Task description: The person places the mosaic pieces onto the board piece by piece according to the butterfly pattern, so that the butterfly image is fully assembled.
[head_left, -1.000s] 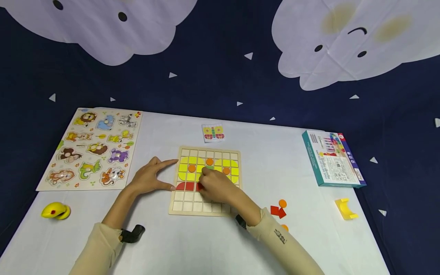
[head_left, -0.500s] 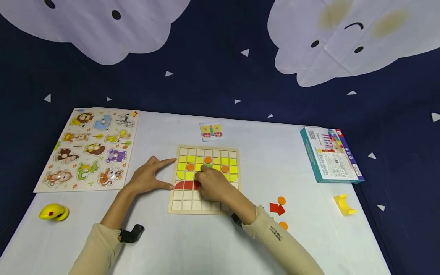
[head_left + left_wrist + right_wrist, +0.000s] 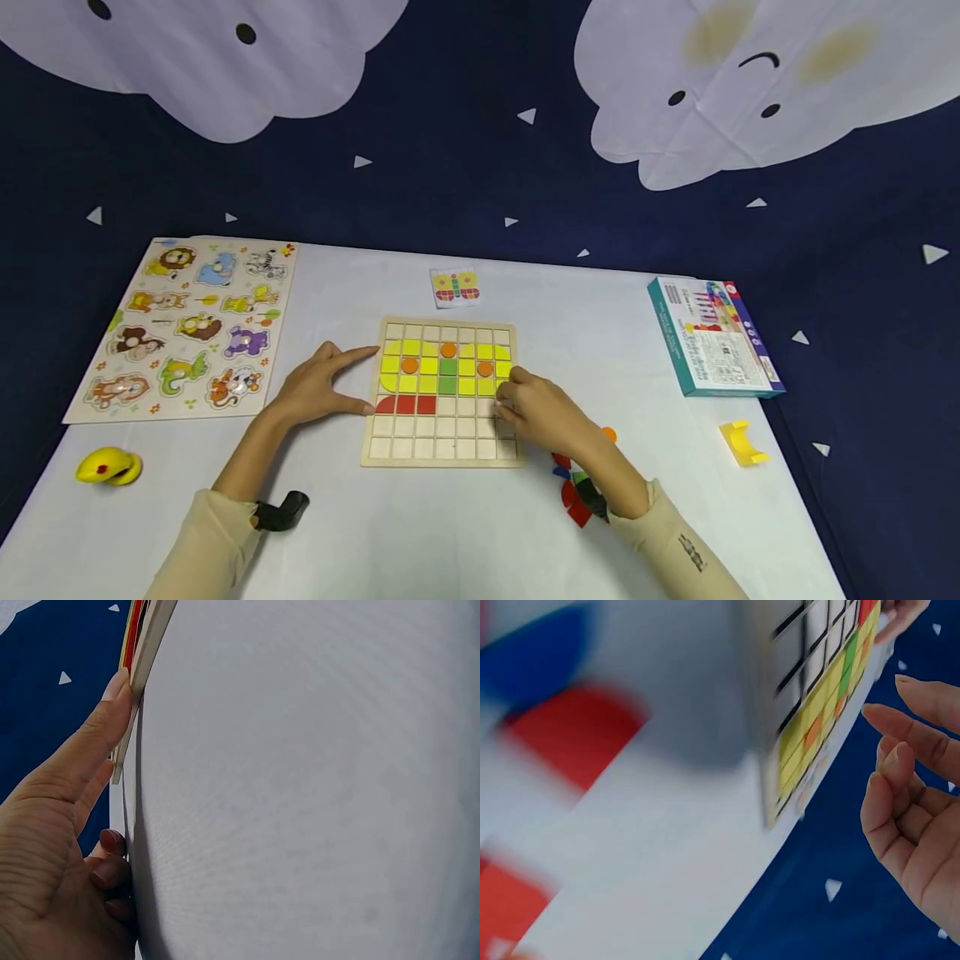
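A wooden grid board [image 3: 442,463] lies mid-table, its upper rows filled with yellow tiles [image 3: 428,367] and several orange discs [image 3: 447,350]. Two green squares [image 3: 447,375] sit in the middle column. Below the yellow, three red tiles [image 3: 405,405] run from the left edge. My left hand [image 3: 318,390] rests against the board's left side, thumb and index finger spread straight along it. Over the board's right edge hovers my right hand [image 3: 543,410], fingers loosely bent. In the right wrist view nothing shows between the fingers of that hand [image 3: 922,817].
Loose red, blue, green and orange pieces [image 3: 580,512] lie under the right forearm. Behind the board is a butterfly card [image 3: 455,288]. An animal puzzle [image 3: 168,333] is at left, above a yellow toy [image 3: 108,466]. A box [image 3: 716,337] and a yellow curved block [image 3: 742,443] stand at right.
My right hand has left the red row and moved right to the board's right edge, uncovering the third red tile and the green squares. The left hand stays at the board's left side.
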`<state>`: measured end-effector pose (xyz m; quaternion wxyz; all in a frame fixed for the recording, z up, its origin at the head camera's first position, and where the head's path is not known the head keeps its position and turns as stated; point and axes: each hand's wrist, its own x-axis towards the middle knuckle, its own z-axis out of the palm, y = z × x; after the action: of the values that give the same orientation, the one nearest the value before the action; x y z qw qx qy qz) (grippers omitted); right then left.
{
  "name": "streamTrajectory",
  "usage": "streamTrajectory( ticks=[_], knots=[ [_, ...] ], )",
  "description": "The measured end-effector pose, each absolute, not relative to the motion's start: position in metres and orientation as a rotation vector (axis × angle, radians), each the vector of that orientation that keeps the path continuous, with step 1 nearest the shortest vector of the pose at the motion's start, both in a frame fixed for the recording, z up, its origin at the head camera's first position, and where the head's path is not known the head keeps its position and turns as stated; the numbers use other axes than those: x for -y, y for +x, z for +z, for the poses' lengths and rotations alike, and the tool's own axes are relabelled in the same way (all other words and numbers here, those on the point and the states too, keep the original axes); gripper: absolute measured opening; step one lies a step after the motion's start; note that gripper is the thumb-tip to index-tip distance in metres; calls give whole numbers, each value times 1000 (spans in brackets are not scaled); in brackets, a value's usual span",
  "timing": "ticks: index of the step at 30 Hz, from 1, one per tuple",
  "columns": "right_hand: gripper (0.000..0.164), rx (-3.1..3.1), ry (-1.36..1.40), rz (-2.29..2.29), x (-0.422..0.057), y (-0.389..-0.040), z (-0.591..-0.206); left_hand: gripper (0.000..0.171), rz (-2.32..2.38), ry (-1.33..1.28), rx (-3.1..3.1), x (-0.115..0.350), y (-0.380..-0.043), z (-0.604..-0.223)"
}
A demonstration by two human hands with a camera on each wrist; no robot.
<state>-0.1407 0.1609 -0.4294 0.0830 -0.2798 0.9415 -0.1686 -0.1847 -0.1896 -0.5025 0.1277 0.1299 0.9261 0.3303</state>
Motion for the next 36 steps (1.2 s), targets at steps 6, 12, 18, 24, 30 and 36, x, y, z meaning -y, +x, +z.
streamTrajectory(
  ticks=[6, 12, 18, 24, 30, 36],
  knots=[
    [11, -2814, -712, -490, -204, -120, -429, 97, 959, 379, -2695, 190, -185, -502],
    [15, -2772, -600, -517, -237, -94, -432, 96, 970, 382, -2693, 189, -184, -501],
    [16, -2761, -610, -522, -256, -73, -442, 96, 970, 372, -2688, 189, -184, -501],
    [19, -2772, -652, -520, -265, -64, -450, 98, 961, 363, -2685, 190, -184, -502],
    [22, -2778, -671, -536, -271, -60, -453, 97, 959, 373, -2687, 190, -185, -502],
    [21, -2800, -713, -534, -274, -57, -454, 97, 963, 381, -2692, 190, -184, -501]
  ],
)
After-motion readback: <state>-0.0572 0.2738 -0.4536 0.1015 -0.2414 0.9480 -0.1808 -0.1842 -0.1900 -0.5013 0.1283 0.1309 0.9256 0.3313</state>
